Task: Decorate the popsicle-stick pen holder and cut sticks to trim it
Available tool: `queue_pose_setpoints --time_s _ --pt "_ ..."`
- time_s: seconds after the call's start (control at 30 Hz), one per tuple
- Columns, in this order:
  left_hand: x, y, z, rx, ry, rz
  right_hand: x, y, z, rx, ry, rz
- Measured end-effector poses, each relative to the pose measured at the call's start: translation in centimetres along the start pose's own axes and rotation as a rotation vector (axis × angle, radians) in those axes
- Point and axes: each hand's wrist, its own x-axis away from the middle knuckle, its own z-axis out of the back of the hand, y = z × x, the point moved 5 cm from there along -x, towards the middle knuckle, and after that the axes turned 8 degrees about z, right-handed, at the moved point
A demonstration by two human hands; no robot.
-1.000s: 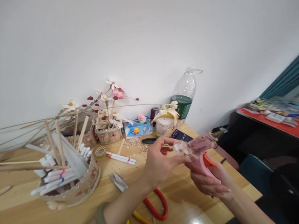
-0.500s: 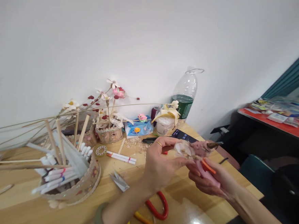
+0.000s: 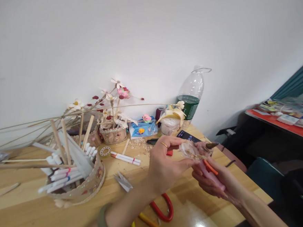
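Observation:
My left hand (image 3: 165, 161), with a ring on one finger and a green bangle on the wrist, pinches a translucent whitish petal-like piece (image 3: 189, 150). My right hand (image 3: 213, 178) is wrapped round a pink glue gun (image 3: 211, 178) with an orange trigger. The gun's dark metal tip (image 3: 212, 145) points to the right, just beyond the whitish piece. Below my left forearm lie scissors (image 3: 123, 181) with open blades and red and yellow handles. Where the piece meets the gun is hard to make out.
On the wooden table (image 3: 78, 222) stand a basket (image 3: 90, 187) of white pens and sticks, small flower pots (image 3: 114, 135), a blue tissue pack (image 3: 143, 128), a banana peel (image 3: 173, 114), a large bottle (image 3: 190, 93) and a phone (image 3: 188, 137). A red surface (image 3: 297, 127) is at the right.
The view has shifted slightly, so the table items appear a little further right. The whitish piece has turned slightly in my left hand; both hands keep their holds.

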Motion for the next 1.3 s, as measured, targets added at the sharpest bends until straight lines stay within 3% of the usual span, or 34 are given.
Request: queue_pose_setpoints --time_s 0.2,0.77,1.07,1.3 --pt "0.2 -0.4 0.0 0.000 0.009 -0.022 -0.1 -0.3 0.0 0.095 0.119 0.039" --pt "0.1 -0.9 0.1 0.162 0.050 0.170 0.2 -2.6 1.0 0.577 0.509 0.283" --pt "0.0 -1.8 -0.5 0.425 0.057 0.340 0.3 -3.9 0.5 0.717 0.644 0.431" --pt "-0.2 -1.7 -0.3 0.565 0.084 0.326 0.5 -3.9 1.5 0.699 0.731 0.460"
